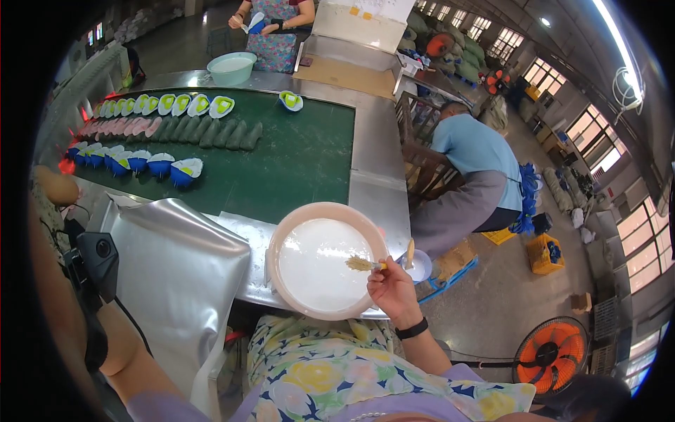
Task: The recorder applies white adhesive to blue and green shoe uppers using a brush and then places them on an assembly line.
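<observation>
At the near edge of the bench (373,176), a round pinkish basin (325,259) of white liquid sat in front of the person, partly overhanging the metal rim. The right hand (394,290) hovered at the basin's right side, its fingers (377,271) closed around the yellow handle of a small brush (363,264), whose bristles pointed left over the white liquid. Whether the bristles touched the liquid could not be told. The left hand was not in view; only the left arm (126,352) showed at the lower left, beside a large silver foil bag (176,260) lying on the bench just left of the basin. Just right of the basin, off the bench edge, stood a small white cup (420,266) with a wooden stick in it. Farther back, a green belt (295,155) carried rows of shoe soles (133,162) in blue, green and pink along its left part. At the far end stood a pale green basin (231,67), and beyond it another person's hands held something blue. To the right, a person in a light blue shirt (474,151) sat bent over, and an orange fan (550,354) stood on the floor.
</observation>
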`<state>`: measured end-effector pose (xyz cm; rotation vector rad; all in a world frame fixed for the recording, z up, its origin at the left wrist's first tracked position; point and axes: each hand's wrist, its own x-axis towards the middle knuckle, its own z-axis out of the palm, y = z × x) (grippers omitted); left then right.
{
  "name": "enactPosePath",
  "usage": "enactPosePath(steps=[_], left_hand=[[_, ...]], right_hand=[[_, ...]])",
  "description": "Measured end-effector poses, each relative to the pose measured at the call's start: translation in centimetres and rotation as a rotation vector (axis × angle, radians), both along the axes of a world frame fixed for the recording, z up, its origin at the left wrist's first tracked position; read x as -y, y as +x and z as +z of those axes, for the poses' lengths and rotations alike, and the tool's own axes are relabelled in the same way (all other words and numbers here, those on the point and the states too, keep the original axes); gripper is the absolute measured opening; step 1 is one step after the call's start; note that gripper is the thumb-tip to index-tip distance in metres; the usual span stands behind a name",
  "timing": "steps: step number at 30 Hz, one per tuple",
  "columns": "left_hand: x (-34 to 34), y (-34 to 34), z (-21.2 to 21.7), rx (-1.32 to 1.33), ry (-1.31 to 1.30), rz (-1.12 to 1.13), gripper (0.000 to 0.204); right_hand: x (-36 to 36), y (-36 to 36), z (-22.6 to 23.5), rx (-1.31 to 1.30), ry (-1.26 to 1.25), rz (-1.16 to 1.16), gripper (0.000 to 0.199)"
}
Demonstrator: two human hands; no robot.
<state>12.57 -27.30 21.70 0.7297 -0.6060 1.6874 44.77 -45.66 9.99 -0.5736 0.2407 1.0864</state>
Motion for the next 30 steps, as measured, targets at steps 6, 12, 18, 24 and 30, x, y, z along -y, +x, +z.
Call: enactPosePath(steps=[6, 12, 18, 24, 30], left_hand=[[2.2, -2.8, 0.4, -0.055, -0.026, 0.056, 0.022], [2.2, -2.5, 1.4, -0.069, 0.016, 0.03, 0.022], [0.9, -0.6, 1.6, -0.065, 0.049, -0.1, 0.022], [0.7, 0.9, 0.8, -0.018, 0.058, -0.163, 0.022], [0.8, 1.5, 0.8, -0.007, 0.073, -0.188, 0.022]], right_hand=[[-0.6, 0.0, 0.3, 0.04, 0.004, -0.004, 0.017], [-0.9, 0.0, 0.2, 0.025, 0.03, 0.013, 0.017], [-0.5, -0.1, 0.7, 0.039, 0.007, 0.003, 0.02], [-0.3, -0.1, 0.3, 0.052, 0.009, 0.014, 0.021], [-0.5, -0.8, 0.3, 0.011, -0.01, -0.006, 0.021]])
